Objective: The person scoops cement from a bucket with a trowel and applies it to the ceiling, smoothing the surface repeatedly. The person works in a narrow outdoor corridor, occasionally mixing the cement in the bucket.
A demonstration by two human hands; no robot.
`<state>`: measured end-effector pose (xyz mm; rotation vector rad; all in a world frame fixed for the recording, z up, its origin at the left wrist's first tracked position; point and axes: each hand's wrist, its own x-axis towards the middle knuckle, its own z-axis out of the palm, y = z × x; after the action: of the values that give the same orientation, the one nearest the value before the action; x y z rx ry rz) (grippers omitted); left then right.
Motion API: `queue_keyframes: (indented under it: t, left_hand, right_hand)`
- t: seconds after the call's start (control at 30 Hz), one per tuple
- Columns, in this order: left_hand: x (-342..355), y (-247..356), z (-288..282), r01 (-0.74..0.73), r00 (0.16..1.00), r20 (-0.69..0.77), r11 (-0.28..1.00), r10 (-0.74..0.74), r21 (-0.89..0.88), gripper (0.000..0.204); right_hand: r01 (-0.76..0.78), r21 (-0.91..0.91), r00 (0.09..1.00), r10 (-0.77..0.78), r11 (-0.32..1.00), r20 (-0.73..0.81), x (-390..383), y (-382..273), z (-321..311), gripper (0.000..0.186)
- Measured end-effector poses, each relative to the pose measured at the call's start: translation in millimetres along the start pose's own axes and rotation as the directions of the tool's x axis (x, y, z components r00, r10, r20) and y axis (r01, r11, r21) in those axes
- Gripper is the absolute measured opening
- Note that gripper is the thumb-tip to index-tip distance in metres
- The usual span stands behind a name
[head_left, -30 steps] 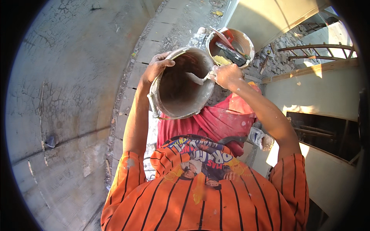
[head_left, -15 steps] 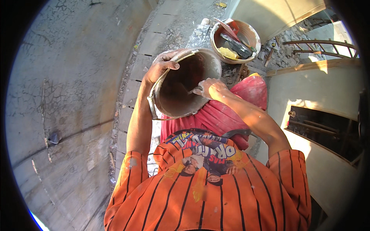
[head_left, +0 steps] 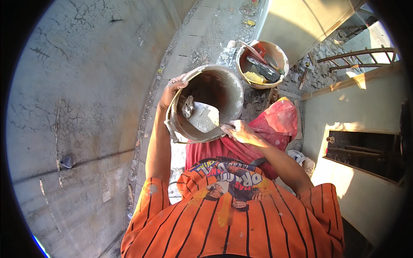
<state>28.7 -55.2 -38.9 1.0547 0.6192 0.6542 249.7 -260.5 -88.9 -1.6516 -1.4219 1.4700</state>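
Grey bucket [head_left: 233, 96]: round, crusted
Left hand [head_left: 174, 89]: curled over bucket's rim
Right hand [head_left: 239, 130]: gripping scraper [head_left: 205, 118], flat-bladed, inside bucket

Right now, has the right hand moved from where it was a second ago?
Yes: judged against the standing tool bucket, the right hand has moved away from that bucket's near rim, toward the orange striped shirt.

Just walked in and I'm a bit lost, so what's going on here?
A person's left hand grips a tilted bucket by its rim. The right hand holds a trowel, its pale blade inside the bucket with a grey lump at its left edge. A second bucket, with tools in it, sits beyond, to the right.
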Motion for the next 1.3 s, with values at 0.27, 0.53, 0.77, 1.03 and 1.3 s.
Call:
queue_keyframes:
  t: [0.27, 0.53, 0.77, 1.03, 1.3]
  left_hand:
    - [-19.0, 19.3, -5.1, 0.036, 0.993, -0.11, 0.997, -0.043, -0.064, 0.051]
    - [-28.7, 36.9, 34.6, 0.243, 0.964, -0.194, 0.896, -0.181, 0.371, 0.063]
    - [-22.2, -0.8, 42.2, 0.018, 0.994, 0.089, 0.885, -0.067, 0.466, 0.064]
    - [-42.0, -4.6, 56.1, -0.039, 0.999, 0.002, 0.858, 0.044, 0.511, 0.054]
    - [-36.2, -45.8, 10.4, -0.157, 0.987, 0.057, 0.939, 0.147, 0.305, 0.053]
  right_hand:
    - [0.086, 0.075, 0.988, -0.076, 0.993, -0.132, -18.0, -13.2, -36.2, 0.034]
    - [0.503, 0.481, 0.861, -0.466, 0.718, -0.204, -37.0, -154.0, -67.3, 0.039]
    - [0.878, 0.372, 0.465, -0.729, 0.303, -0.503, -42.7, -320.0, -108.9, 0.036]
    - [0.957, 0.259, 0.066, -0.767, -0.133, -0.638, -76.5, -504.6, -120.7, 0.017]
    - [0.823, 0.096, -0.333, -0.611, -0.56, -0.718, -140.0, -658.8, -85.5, 0.02]
